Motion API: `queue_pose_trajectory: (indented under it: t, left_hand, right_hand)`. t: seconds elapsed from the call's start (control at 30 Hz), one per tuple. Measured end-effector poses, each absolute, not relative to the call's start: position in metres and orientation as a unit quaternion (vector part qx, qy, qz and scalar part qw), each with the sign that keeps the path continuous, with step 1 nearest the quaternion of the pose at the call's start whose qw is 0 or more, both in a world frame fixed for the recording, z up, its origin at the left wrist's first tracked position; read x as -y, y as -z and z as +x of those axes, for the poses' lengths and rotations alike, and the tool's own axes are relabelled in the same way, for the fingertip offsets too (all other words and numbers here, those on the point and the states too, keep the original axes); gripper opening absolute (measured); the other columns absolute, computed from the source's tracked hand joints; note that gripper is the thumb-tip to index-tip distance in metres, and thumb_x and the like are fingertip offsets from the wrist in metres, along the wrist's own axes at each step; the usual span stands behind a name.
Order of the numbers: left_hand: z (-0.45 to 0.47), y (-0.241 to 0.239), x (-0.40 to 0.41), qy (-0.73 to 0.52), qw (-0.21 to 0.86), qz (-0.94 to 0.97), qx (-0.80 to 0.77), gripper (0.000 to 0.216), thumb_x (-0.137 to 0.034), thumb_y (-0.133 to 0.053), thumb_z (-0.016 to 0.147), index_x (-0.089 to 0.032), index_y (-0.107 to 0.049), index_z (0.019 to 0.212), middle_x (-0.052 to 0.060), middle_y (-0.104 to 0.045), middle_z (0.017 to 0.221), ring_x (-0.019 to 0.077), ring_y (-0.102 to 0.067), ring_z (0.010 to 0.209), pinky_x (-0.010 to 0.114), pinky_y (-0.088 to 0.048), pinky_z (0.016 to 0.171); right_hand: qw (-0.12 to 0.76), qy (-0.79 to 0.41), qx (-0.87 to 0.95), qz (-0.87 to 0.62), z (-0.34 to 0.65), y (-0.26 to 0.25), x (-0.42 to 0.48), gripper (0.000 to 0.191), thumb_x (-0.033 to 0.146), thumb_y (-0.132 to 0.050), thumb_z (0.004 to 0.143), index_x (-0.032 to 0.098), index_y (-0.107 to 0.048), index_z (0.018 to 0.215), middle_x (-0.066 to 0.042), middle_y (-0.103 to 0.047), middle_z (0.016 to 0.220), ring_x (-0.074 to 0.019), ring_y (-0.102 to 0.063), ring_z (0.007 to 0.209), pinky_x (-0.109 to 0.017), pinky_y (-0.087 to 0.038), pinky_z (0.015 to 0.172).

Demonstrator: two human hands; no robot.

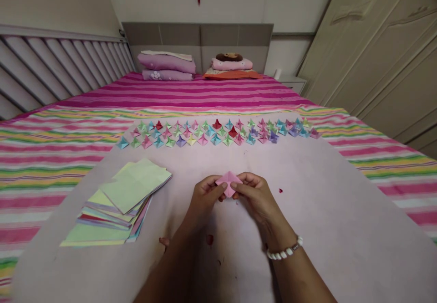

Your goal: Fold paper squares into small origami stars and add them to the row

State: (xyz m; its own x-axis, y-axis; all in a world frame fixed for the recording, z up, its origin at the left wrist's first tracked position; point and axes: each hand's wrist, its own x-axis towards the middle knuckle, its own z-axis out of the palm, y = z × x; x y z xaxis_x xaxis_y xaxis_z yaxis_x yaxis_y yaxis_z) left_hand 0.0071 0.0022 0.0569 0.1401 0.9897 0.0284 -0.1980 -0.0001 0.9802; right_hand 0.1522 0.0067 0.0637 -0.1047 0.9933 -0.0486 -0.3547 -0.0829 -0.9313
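Observation:
Between my two hands is a small pink folded paper (229, 179), diamond-shaped with creases running through its middle. My left hand (208, 191) grips its left side, thumb on the front face and fingers curled behind. From the right, my right hand (254, 189) pinches it the same way, both thumbs near the centre. The paper is held above the pale board (307, 221). Beyond it stand rows of small folded paper pieces (215, 140) in many colours. To the left lies a fanned stack of coloured paper sheets (136, 182), light green on top.
A bed with a striped sheet (51, 171) lies under the board. Folded bedding (167, 66) and a pillow stack (232, 66) rest by the headboard (180, 36). A slatted rail (68, 66) runs along the left; a wardrobe (375, 52) stands right. Small red marks dot the board.

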Motion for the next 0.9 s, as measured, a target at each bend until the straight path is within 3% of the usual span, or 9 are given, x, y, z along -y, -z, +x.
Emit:
queue_pose_trajectory:
  t: [0.13,0.33,0.47,0.73,0.9]
  left_hand:
    - [0.0074,-0.0537,-0.0027,-0.526,0.584,0.479,-0.39,0.015,-0.026,-0.065,0.076,-0.019,-0.072,0.087,-0.002,-0.059,0.063,0.01,-0.05,0.058,0.023,-0.037,0.056]
    - [0.0076,-0.0516,-0.0018,-0.539,0.615,0.44,-0.37,0.011,-0.02,-0.061,0.075,-0.019,-0.071,0.079,-0.002,-0.058,0.061,0.0103,-0.049,0.06,0.023,-0.038,0.06]
    - [0.0077,-0.0536,-0.0005,-0.539,0.613,0.445,-0.368,0.015,-0.025,-0.057,0.079,-0.017,-0.069,0.075,-0.001,-0.057,0.06,0.0113,-0.049,0.06,0.024,-0.038,0.06]
    - [0.0099,-0.0583,-0.0008,-0.555,0.544,0.469,-0.418,0.021,-0.027,-0.079,0.061,-0.017,-0.06,0.065,-0.003,-0.059,0.06,0.0099,-0.05,0.057,0.023,-0.036,0.057]
    - [0.0115,-0.0554,0.0003,-0.563,0.489,0.528,-0.407,0.015,-0.022,-0.074,0.067,-0.017,-0.061,0.064,0.0,-0.06,0.066,0.0121,-0.052,0.065,0.025,-0.039,0.062]
  right_hand:
    - [0.547,-0.621,0.399,-0.396,0.1519,-0.0635,-0.0068,0.016,0.022,-0.081,0.056,0.016,-0.07,0.066,0.0,-0.064,0.049,-0.0113,-0.056,0.042,-0.022,-0.043,0.046]
    - [0.553,-0.628,0.393,-0.382,0.1523,-0.063,-0.0057,0.012,0.018,-0.075,0.058,0.017,-0.071,0.07,0.001,-0.064,0.049,-0.0107,-0.055,0.04,-0.021,-0.04,0.043]
    - [0.549,-0.625,0.4,-0.384,0.1527,-0.0612,-0.0058,0.012,0.015,-0.069,0.059,0.017,-0.071,0.071,0.0,-0.065,0.048,-0.0119,-0.055,0.041,-0.023,-0.04,0.045]
    - [0.54,-0.664,0.401,-0.327,0.1531,-0.0639,-0.0044,0.02,0.025,-0.066,0.07,0.017,-0.071,0.088,-0.001,-0.065,0.053,-0.0149,-0.059,0.052,-0.028,-0.045,0.056]
    - [0.532,-0.633,0.424,-0.37,0.1525,-0.0613,-0.0059,0.016,0.031,-0.076,0.067,0.016,-0.07,0.072,-0.001,-0.065,0.058,-0.0118,-0.054,0.052,-0.024,-0.041,0.053]
